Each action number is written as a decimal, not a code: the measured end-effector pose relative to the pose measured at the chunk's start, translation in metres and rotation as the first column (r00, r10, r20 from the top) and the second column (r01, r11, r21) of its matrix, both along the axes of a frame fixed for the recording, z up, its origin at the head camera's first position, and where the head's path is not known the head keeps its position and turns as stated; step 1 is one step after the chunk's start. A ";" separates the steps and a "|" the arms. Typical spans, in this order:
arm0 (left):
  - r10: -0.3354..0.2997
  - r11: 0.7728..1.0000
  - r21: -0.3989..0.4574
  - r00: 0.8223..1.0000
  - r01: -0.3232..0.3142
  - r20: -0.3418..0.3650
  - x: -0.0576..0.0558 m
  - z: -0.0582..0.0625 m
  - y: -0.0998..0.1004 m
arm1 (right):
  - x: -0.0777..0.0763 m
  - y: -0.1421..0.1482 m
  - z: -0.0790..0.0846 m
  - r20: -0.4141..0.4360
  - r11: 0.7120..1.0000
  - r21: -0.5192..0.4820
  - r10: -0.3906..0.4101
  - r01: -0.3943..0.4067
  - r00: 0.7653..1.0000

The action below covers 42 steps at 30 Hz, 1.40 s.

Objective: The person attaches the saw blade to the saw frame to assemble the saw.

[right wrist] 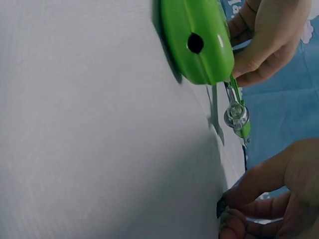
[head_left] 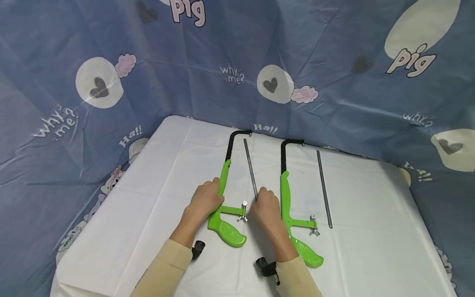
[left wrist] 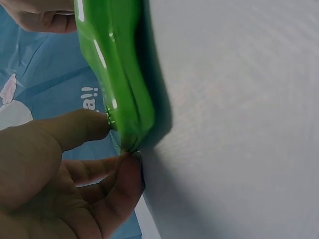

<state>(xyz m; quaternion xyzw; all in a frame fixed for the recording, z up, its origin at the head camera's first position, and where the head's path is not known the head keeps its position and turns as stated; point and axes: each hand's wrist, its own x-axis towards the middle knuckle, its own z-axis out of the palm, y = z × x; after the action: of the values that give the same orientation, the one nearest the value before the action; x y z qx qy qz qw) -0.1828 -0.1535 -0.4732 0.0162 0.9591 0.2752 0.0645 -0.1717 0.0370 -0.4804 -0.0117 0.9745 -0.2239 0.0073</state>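
Note:
Two green-handled hacksaw frames with black bent front arms lie on the white table. My left hand point(head_left: 206, 199) pinches the left hacksaw frame point(head_left: 227, 233) on its green spine, above the handle; thumb and fingertips close on the green body point(left wrist: 119, 74) in the left wrist view. Between the frames, a thin dark grey saw blade point(head_left: 250, 165) points away from me. Its near end is pinched by my right hand point(head_left: 266, 208), and the blade's dark tip point(right wrist: 222, 206) shows between thumb and fingers in the right wrist view. My right hand partly hides that end.
To the right lies the second hacksaw frame point(head_left: 285, 198), close beside my right wrist. A second saw blade point(head_left: 324, 189) lies farther right. Each frame has a wing nut point(head_left: 242, 218) on its crossbar. A blue printed cloth point(head_left: 222, 49) hangs behind the white-covered table point(head_left: 371, 247).

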 end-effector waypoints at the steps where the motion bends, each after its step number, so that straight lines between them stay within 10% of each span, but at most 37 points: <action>1: -0.001 1.000 0.000 1.000 0.001 -0.002 0.000 0.000 0.000 | -0.001 0.001 0.001 0.007 1.000 -0.005 -0.004 0.004 1.000; 42: -0.003 0.999 0.044 0.999 0.001 0.036 0.003 0.001 0.002 | -0.008 0.027 -0.003 0.068 0.949 -0.313 -0.029 0.049 0.997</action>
<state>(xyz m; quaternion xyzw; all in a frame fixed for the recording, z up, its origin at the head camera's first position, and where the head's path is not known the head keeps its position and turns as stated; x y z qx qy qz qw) -0.1794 -0.1514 -0.4727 0.0136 0.9515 0.2964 0.0819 -0.1794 0.0641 -0.4833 0.0136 0.9258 -0.3764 0.0316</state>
